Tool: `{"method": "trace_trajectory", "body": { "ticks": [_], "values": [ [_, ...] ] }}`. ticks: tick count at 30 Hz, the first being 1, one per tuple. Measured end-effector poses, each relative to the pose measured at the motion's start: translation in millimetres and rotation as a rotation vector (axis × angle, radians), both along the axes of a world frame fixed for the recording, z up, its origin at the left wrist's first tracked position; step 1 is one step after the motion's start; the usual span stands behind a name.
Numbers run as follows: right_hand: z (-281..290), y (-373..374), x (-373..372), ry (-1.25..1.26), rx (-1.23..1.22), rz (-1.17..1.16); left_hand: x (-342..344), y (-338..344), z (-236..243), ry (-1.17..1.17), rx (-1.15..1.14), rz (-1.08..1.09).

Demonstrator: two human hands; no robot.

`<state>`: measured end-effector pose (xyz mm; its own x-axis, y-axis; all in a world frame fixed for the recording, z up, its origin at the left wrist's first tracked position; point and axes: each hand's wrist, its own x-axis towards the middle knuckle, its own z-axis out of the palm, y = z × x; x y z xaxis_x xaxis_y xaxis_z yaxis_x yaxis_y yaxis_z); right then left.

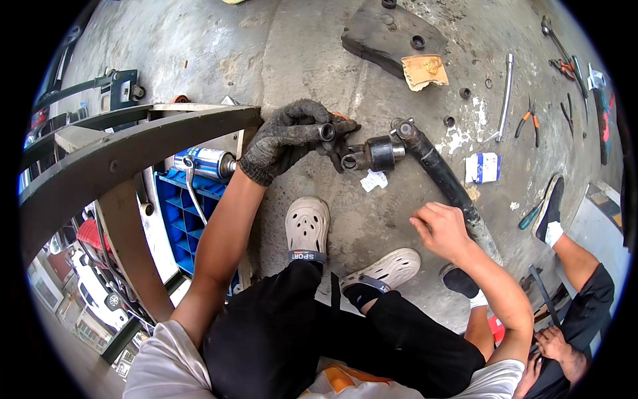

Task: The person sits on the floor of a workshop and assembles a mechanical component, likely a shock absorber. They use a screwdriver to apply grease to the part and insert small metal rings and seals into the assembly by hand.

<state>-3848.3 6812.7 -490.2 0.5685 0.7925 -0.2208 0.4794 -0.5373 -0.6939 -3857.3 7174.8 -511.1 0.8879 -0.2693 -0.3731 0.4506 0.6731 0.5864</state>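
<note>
My left hand (pixel 289 136), in a dark, dirty work glove, is closed around a short metal tube (pixel 326 132) whose open round end faces up. A bit of orange shows behind its fingers. Just right of the glove lies a drive shaft (pixel 444 174); its black yoke end (pixel 381 153) comes close to the gloved fingertips, and I cannot tell whether they touch. The universal joint (pixel 403 129) sits at the shaft's upper end. Bare and curled, my right hand (pixel 442 229) is over the lower part of the shaft. Its fingertips are turned in, hiding anything they may pinch.
A dark slab (pixel 385 36) bears small round caps and torn brown cardboard (pixel 424 71). Orange-handled pliers (pixel 530 123), a long bar (pixel 506 96) and a small box (pixel 482 167) lie right. Left stand a metal frame (pixel 143 139) and blue bin (pixel 174 219). Another person's hands (pixel 558 351) hold a bar.
</note>
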Motion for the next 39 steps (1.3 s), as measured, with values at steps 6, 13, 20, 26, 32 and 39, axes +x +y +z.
{"method": "trace_trajectory", "body": {
  "ticks": [6, 13, 20, 26, 32, 39],
  "values": [
    [-27, 12, 41, -0.183, -0.035, -0.358, 10, -24, -21, 0.113, 0.166, 0.006],
    [-55, 50, 78, -0.198, -0.568, -0.147, 20, -44, -63, 0.197, 0.191, -0.001],
    [-60, 38, 98, -0.225, -0.507, -0.3, 41, -75, -70, 0.094, 0.757, -0.112],
    [-57, 34, 107, -0.236, -0.494, -0.316, 62, -104, -68, 0.02, 1.016, -0.178],
    [-65, 29, 107, -0.271, -0.455, -0.331, 70, -121, -75, 0.077, 0.896, -0.127],
    [-65, 29, 107, -0.222, -0.469, -0.337, 72, -124, -76, 0.267, 0.546, -0.041]
  ]
}}
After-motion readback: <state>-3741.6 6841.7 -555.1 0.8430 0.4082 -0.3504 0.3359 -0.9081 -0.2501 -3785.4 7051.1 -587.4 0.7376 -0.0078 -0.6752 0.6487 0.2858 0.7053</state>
